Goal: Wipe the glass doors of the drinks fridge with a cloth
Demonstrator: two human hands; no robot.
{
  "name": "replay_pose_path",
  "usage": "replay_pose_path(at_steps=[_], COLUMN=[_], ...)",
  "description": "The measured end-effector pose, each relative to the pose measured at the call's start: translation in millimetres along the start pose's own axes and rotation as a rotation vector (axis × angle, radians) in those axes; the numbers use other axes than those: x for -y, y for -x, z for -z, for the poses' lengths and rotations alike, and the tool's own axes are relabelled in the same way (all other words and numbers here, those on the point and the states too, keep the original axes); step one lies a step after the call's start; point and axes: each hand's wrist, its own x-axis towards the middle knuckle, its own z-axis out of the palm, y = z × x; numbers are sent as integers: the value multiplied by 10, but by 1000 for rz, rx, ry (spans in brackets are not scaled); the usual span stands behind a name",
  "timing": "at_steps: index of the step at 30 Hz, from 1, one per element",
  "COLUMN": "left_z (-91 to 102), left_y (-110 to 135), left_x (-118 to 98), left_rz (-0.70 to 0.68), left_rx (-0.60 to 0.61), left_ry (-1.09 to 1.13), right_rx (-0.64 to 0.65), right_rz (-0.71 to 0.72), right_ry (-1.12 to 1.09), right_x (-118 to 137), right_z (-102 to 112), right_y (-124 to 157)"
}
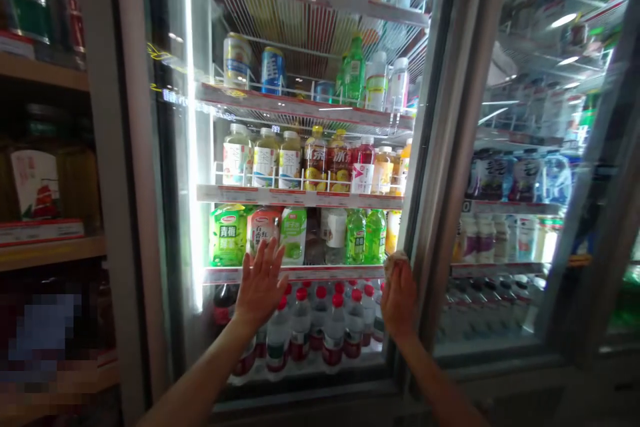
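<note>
I face a lit drinks fridge with a glass door [165,213]. My left hand [261,280] is open with fingers spread, raised in front of the shelf edge [300,273] under the green and white bottles [293,235]. My right hand [399,295] is closed around a small pale object I cannot make out, right beside the metal door frame [440,167]. Below both hands stand several red-capped bottles [320,323].
Upper shelves carry cans [237,60], tea bottles [265,159] and a green bottle [354,70]. A second fridge door [525,167] with more drinks is at the right. Wooden shelves [45,73] with packaged goods stand at the left.
</note>
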Motion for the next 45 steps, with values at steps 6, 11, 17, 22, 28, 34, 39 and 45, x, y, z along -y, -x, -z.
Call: replay_pose_path(at_steps=[6, 11, 17, 22, 28, 34, 39, 45], left_z=[62, 110, 173, 177, 211, 273, 264, 350], left_y=[-11, -12, -70, -106, -87, -210, -233, -3], left_x=[24, 49, 194, 303, 315, 402, 412, 519], left_rz=[6, -8, -7, 11, 10, 25, 78, -6], left_rx=[40, 74, 41, 33, 57, 27, 36, 126], left_ry=[11, 3, -47, -78, -91, -103, -123, -148], right_rx=[-71, -4, 103, -45, 132, 32, 55, 165], right_rz=[-70, 131, 499, 279, 688, 430, 497, 903], right_ry=[-68, -141, -185, -170, -260, -216, -225, -311], right_x=[-2, 410, 803, 1089, 1292, 1289, 1401, 1325], right_z=[-82, -23, 75, 7, 82, 42, 42, 108], right_y=[-810, -570, -472, -1228, -455, -1100, -1131, -232])
